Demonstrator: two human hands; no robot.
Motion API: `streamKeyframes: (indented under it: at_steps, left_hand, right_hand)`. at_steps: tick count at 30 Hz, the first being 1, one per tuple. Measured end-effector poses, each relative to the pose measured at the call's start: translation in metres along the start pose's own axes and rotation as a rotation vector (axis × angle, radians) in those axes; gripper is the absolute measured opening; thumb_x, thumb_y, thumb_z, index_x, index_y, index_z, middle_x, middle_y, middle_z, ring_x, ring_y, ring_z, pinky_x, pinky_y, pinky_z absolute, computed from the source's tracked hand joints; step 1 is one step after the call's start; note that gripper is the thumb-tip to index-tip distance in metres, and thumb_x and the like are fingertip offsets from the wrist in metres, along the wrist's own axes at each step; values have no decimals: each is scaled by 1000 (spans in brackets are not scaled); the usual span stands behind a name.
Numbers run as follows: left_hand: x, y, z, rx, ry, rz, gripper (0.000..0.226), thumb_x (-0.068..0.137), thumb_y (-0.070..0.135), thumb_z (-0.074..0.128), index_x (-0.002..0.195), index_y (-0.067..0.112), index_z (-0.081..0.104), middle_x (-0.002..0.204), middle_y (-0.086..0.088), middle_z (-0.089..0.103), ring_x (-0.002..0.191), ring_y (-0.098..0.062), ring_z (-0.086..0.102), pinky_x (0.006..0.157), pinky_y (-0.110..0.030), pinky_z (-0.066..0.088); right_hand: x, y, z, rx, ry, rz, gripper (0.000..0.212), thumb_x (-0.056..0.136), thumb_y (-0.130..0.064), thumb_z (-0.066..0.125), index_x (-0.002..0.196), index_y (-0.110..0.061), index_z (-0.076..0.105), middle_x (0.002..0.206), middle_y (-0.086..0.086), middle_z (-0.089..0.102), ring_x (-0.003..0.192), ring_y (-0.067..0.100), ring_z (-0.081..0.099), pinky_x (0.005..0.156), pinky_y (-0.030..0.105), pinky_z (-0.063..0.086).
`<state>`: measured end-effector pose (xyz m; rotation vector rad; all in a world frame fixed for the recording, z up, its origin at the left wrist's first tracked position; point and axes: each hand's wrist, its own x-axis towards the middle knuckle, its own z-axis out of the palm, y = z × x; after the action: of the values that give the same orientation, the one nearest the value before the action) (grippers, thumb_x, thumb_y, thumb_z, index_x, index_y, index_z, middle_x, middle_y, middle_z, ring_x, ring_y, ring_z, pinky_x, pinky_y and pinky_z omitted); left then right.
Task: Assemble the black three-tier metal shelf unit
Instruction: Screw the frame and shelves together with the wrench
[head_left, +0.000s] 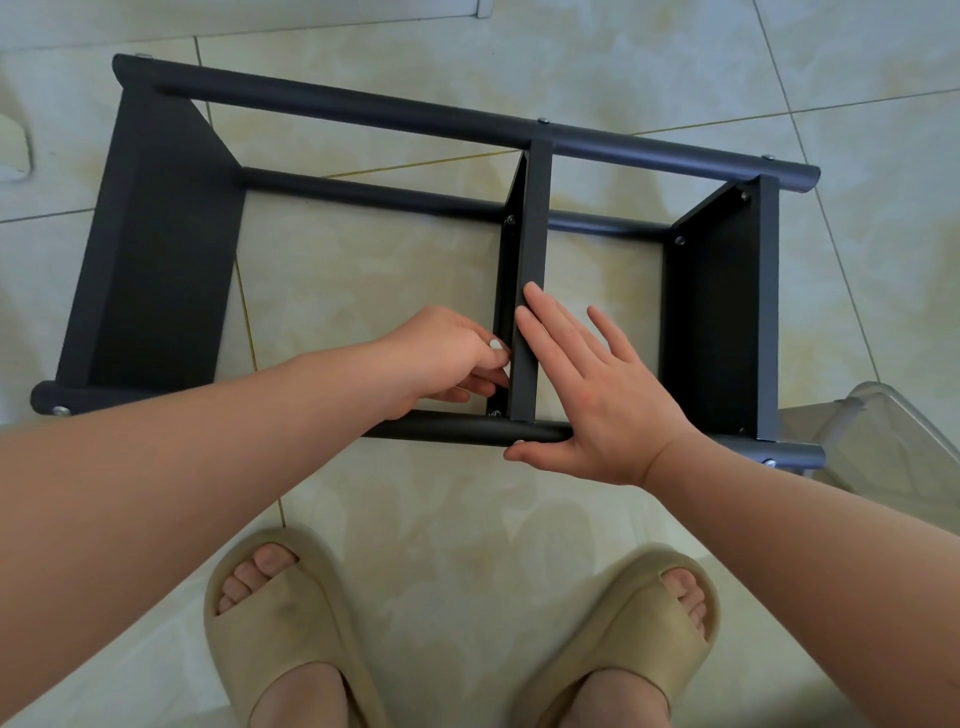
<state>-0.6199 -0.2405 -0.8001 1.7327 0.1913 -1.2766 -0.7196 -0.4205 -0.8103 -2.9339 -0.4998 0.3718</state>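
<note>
The black metal shelf unit (363, 111) lies on its side on the tiled floor, its round posts running left to right. Three shelf panels stand on edge between the posts: a left one (156, 249), a middle one (532, 218) and a right one (722, 322). My left hand (447, 358) reaches to the left face of the middle panel near the front post (447, 430), its fingers curled and pinching something small there; what it is stays hidden. My right hand (587, 395) lies flat with straight fingers against the middle panel's edge, the thumb by the front post.
My two feet in beige slippers (280, 634) stand on the tiles just in front of the shelf. A clear plastic container (883, 441) sits at the right end of the unit. A white object (13, 150) lies at the left edge.
</note>
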Motion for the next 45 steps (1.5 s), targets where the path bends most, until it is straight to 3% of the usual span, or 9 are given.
streamKeyframes:
  at_steps: [11, 16, 26, 41, 45]
  left_hand:
    - [-2, 2, 4, -71, -10, -68, 17, 100, 22, 56, 88, 14, 64, 66, 4, 74, 77, -15, 69, 77, -29, 53]
    - [1, 0, 0, -26, -68, -42, 17, 103, 22, 52, 92, 14, 62, 72, 4, 75, 77, -12, 69, 72, -25, 51]
    - [2, -3, -5, 67, -119, 30, 16, 104, 19, 50, 101, 10, 62, 86, 1, 75, 83, -11, 69, 79, -26, 50]
    - [-4, -5, -15, 159, -175, 54, 20, 104, 15, 49, 89, 15, 63, 85, 5, 76, 80, -7, 68, 75, -24, 49]
    - [-4, -6, -19, 229, -210, 58, 17, 104, 14, 49, 95, 11, 63, 88, 5, 76, 82, -6, 69, 78, -25, 50]
  right_hand:
    - [0, 0, 0, -9, 6, -3, 115, 83, -83, 44, 161, -7, 9, 170, 8, -3, 157, 21, 5, 125, 52, 13]
    - [0, 0, 0, -14, -6, 1, 115, 83, -84, 43, 162, -7, 8, 170, 7, -5, 157, 19, 3, 126, 51, 12]
    - [1, 0, 0, -9, -10, 3, 115, 83, -84, 42, 162, -7, 8, 170, 7, -5, 157, 19, 3, 125, 52, 14]
    - [0, 0, -1, -6, -16, 4, 115, 83, -84, 41, 162, -7, 8, 170, 7, -6, 157, 19, 4, 125, 52, 14]
    - [0, 0, -1, -8, -19, 4, 115, 83, -84, 41, 162, -7, 7, 170, 6, -7, 157, 19, 4, 125, 52, 14]
